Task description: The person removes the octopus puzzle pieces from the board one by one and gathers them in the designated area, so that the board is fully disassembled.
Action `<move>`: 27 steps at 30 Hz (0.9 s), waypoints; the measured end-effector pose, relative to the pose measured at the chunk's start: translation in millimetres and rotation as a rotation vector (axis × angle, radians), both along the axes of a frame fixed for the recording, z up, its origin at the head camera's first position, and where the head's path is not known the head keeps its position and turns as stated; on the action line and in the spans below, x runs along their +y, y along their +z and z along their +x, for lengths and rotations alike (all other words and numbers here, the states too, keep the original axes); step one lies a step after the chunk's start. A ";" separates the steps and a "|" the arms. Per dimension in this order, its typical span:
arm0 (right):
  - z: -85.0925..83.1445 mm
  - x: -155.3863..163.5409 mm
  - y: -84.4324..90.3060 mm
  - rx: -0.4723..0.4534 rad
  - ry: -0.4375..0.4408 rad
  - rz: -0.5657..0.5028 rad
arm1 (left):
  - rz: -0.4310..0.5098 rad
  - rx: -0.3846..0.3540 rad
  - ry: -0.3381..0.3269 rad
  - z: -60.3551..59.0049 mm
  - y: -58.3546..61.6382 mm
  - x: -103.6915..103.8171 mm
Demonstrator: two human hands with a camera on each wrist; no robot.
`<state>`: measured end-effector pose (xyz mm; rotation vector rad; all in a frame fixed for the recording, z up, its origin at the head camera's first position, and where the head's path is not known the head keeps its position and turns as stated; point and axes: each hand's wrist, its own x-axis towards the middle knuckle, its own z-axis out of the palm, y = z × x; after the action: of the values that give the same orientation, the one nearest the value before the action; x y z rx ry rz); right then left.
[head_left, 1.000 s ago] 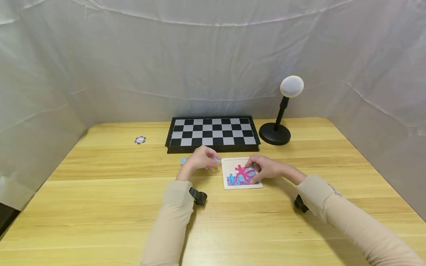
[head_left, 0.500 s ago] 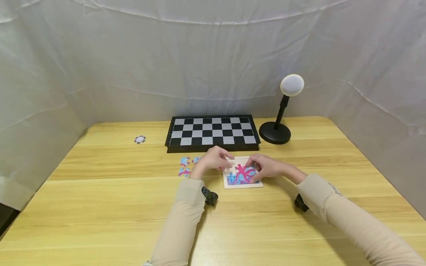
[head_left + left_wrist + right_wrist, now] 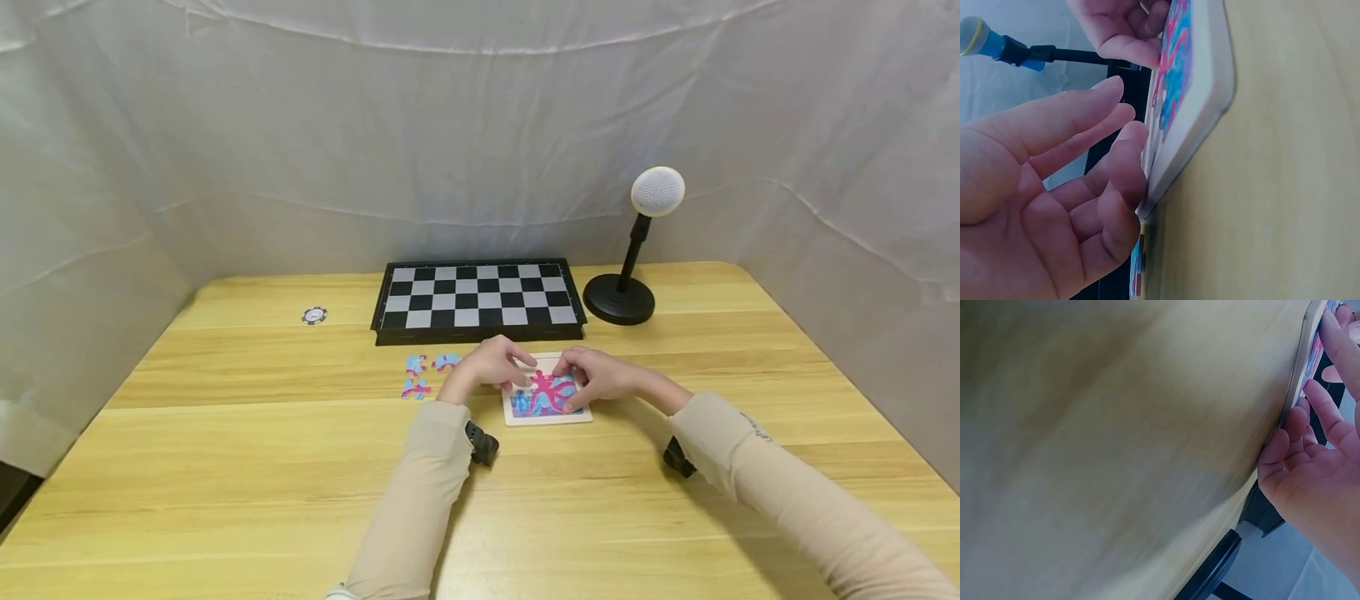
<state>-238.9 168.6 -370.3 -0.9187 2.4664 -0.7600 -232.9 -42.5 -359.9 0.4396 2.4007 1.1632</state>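
A pale puzzle tray (image 3: 551,422) lies on the table, with joined jigsaw pieces (image 3: 546,402) showing a pink octopus on blue and purple. My left hand (image 3: 489,365) is over the tray's left side. In the left wrist view its thumb and index finger stand apart with nothing seen between them, and the other fingertips are right at the tray's edge. From the right, my right hand (image 3: 606,380) rests thumb and fingertips on the joined pieces, its outer fingers loosely bent against the tray's side. Loose jigsaw pieces (image 3: 416,389) lie left of the left hand, which partly covers one.
Behind the tray is a black-framed checkered board (image 3: 480,302). A microphone (image 3: 657,192) on a black round-based stand (image 3: 619,300) is at the back right. A poker chip (image 3: 314,315) lies at the back left. Pale cloth (image 3: 420,167) surrounds the table.
My left hand has moved right, from beside the tray to over its left part, uncovering the loose pieces. The blue piece seen at its fingers earlier no longer shows there. My right hand stays put.
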 end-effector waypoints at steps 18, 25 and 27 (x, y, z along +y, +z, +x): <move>0.0 0.8 -0.3 0.015 0.014 -0.021 | -0.079 -0.018 -0.038 1.7 3.7 9.6; 0.4 0.4 -0.3 0.012 0.009 -0.021 | -0.091 -0.023 -0.022 0.9 3.1 11.6; 0.6 0.3 -0.3 0.013 0.004 -0.019 | -0.098 -0.022 -0.016 0.6 2.9 12.6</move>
<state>-238.3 168.9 -370.6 -0.9381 2.4717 -0.7803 -232.2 -29.9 -357.1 0.4121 2.4183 1.0330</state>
